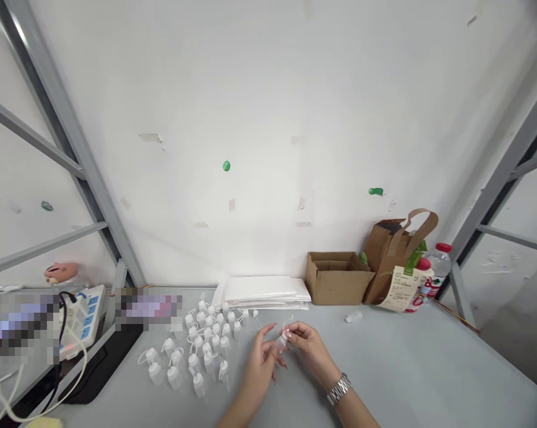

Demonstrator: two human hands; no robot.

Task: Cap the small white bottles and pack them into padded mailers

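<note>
Between my two hands, above the grey table, is a small clear plastic squeeze bottle (280,341) with a white cap and a thin strap. My left hand (263,358) grips the bottle's body from the left. The fingers of my right hand (307,343) pinch its white cap; a metal watch is on that wrist. To the left of my hands stand several similar small bottles (198,380) with white caps and looped straps. A loose white cap with a strap (255,313) lies just beyond my left hand. One more small clear bottle (353,317) lies on its side at the right.
White padded envelopes (263,290) lie against the wall beside an open cardboard box (339,285). A brown paper bag (382,255) and a red-capped bottle (440,261) stand at the back right. On the left are a black mat (105,365), a power strip (87,321) and cables.
</note>
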